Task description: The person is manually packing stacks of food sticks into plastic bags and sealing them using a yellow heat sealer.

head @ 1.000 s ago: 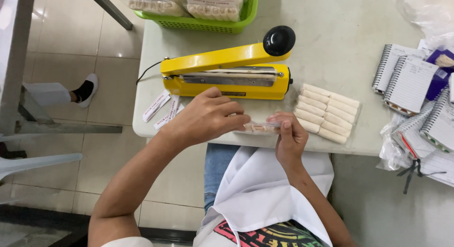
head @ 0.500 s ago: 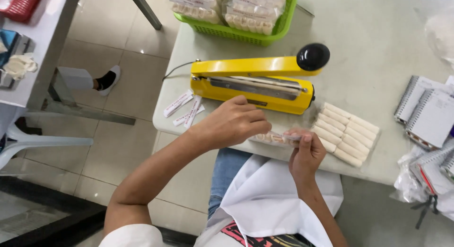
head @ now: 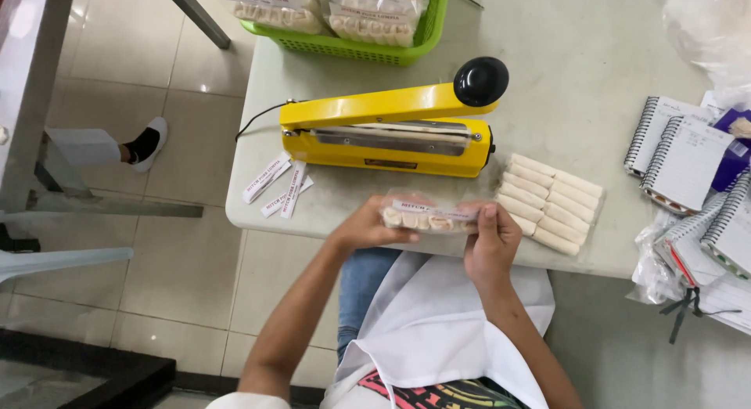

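- A white cloth or apron is seen nearest, draped over the lap, with blue trousers showing beneath it.
- A small clear packet of pale rolls is held level over the near edge of the desk, just in front of the sealer. Both hands are clamped on it, one at each end.
- The left hand is closed round the packet's left end, thumb on top. The right hand is pinched on the right end, fingers raised along the edge. Held so, the film is apparently kept taut and the rolls in a row.
- A paper label is visible inside the packet, along its upper side.
- Just right of the hands, loose pale rolls are laid in two neat rows on the desk, within easy reach.
- To the left, a few spare label strips are scattered near the desk edge.
- Behind the packet, a yellow heat sealer is set crosswise, its arm lowered and its black knob to the right.
- Far right, spiral notebooks are stacked with plastic bags.
- Farthest back, a green basket is filled with finished packets.
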